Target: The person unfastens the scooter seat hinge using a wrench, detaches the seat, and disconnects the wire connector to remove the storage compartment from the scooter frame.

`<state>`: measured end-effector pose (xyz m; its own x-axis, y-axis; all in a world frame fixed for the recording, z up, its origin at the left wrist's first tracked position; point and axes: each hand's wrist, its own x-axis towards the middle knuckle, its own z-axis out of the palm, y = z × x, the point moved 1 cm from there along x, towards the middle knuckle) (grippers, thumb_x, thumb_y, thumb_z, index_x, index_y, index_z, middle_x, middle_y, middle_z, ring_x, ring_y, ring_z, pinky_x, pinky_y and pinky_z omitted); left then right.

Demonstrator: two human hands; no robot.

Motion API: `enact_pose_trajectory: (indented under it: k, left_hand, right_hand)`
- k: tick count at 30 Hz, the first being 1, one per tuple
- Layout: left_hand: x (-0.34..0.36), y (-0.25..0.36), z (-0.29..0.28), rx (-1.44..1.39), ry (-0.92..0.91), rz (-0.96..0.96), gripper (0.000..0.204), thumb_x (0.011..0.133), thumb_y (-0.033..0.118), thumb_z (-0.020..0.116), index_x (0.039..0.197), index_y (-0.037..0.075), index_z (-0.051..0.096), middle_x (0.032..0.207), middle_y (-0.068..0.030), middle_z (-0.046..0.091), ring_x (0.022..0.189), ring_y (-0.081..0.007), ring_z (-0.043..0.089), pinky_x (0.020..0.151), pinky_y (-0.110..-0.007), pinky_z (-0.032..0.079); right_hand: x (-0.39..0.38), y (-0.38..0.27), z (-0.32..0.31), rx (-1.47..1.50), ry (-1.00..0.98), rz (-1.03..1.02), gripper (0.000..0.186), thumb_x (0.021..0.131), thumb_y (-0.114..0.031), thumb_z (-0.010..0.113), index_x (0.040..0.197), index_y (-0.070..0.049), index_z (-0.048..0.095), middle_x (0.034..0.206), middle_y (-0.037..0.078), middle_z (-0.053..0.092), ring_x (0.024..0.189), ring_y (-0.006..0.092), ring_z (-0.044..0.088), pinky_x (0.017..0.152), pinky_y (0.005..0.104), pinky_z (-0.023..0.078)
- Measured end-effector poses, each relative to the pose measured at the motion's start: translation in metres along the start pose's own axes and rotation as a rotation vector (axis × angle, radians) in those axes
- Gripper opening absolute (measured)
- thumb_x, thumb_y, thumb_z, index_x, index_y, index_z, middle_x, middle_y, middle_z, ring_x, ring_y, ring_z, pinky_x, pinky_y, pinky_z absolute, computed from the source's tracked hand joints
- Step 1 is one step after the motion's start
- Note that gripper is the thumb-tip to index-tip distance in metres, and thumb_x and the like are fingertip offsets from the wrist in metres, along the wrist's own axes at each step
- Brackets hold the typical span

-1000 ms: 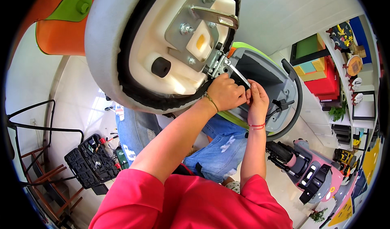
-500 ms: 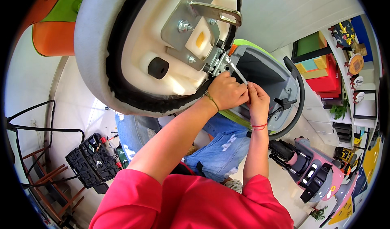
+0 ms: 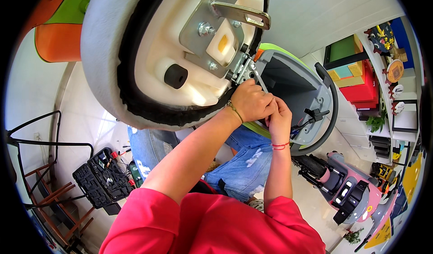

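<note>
A raised scooter seat [image 3: 101, 55] shows its white underside, with a bolted metal plate and a bent metal loop. At its lower edge is a metal hinge [image 3: 244, 71] beside the grey storage bucket [image 3: 311, 91]. My right hand [image 3: 279, 114] pinches the lower end of a slim silver wrench [image 3: 259, 79], whose head meets a bolt at the hinge. Close against it, my left hand [image 3: 252, 101] is closed with curled fingers just below the hinge. What the left fingers hold, if anything, is hidden.
A black curved grab rail [image 3: 334, 112] rings the bucket's right side, near a black connector [image 3: 315, 115] with wires. On the floor lie an open black tool case [image 3: 103, 175] at left and a pink scooter [image 3: 356, 193] stands at right. Shelves [image 3: 383, 78] line the right wall.
My right hand has moved left and slightly down, against the left hand. The wrench has swung with it, its lower end now further left. My left hand has hardly moved.
</note>
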<state>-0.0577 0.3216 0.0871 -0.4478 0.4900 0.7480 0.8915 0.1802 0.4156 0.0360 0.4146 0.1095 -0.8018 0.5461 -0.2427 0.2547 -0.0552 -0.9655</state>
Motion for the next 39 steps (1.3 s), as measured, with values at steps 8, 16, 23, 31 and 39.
enact_pose_trajectory:
  k: [8, 16, 23, 31, 39]
  left_hand:
    - [0.0, -0.001, 0.001, -0.001, -0.007, 0.031, 0.026, 0.075, 0.022, 0.063, 0.052, 0.013, 0.056, 0.049, -0.0039, 0.053, 0.049, -0.0205, 0.051, 0.059, -0.034, 0.039]
    - [-0.001, -0.002, 0.005, 0.029, 0.039, 0.012, 0.026, 0.072, 0.021, 0.064, 0.051, 0.015, 0.05, 0.047, -0.0019, 0.047, 0.048, -0.0201, 0.049, 0.058, -0.035, 0.038]
    - [-0.001, -0.002, 0.005, 0.022, 0.026, 0.005, 0.027, 0.071, 0.022, 0.066, 0.05, 0.015, 0.051, 0.045, -0.0036, 0.05, 0.047, -0.0209, 0.052, 0.06, -0.035, 0.04]
    - [-0.002, -0.004, 0.002, 0.046, -0.003, -0.003, 0.024, 0.071, 0.02, 0.067, 0.052, 0.015, 0.052, 0.047, -0.0029, 0.049, 0.049, -0.0198, 0.051, 0.059, -0.033, 0.039]
    - [0.0, 0.0, 0.004, 0.063, 0.026, -0.007, 0.024, 0.07, 0.02, 0.067, 0.052, 0.015, 0.052, 0.047, -0.0025, 0.048, 0.049, -0.0199, 0.051, 0.059, -0.033, 0.039]
  right_hand:
    - [0.009, -0.006, -0.011, -0.068, -0.103, 0.117, 0.026, 0.101, -0.021, 0.052, 0.101, 0.002, 0.066, 0.062, -0.003, 0.053, 0.049, 0.0029, 0.042, 0.043, 0.0188, 0.032]
    - [0.051, -0.009, -0.013, 0.417, 0.165, 0.05, 0.016, 0.096, -0.02, 0.061, 0.091, -0.005, 0.06, 0.061, -0.007, 0.041, 0.047, 0.0025, 0.034, 0.041, 0.0187, 0.024]
    - [0.152, -0.082, -0.004, -0.277, -0.06, -0.086, 0.026, 0.092, -0.023, 0.063, 0.074, -0.004, 0.06, 0.06, -0.001, 0.05, 0.05, 0.0081, 0.047, 0.047, 0.0252, 0.037]
    - [0.171, -0.124, 0.066, -0.744, -0.17, -0.172, 0.031, 0.089, -0.029, 0.064, 0.092, 0.002, 0.065, 0.066, 0.004, 0.058, 0.053, 0.0129, 0.053, 0.05, 0.0295, 0.042]
    - [0.091, -0.122, -0.006, -0.219, -0.058, -0.289, 0.025, 0.096, -0.028, 0.06, 0.091, -0.003, 0.061, 0.06, 0.0, 0.052, 0.049, 0.0077, 0.047, 0.045, 0.0211, 0.033]
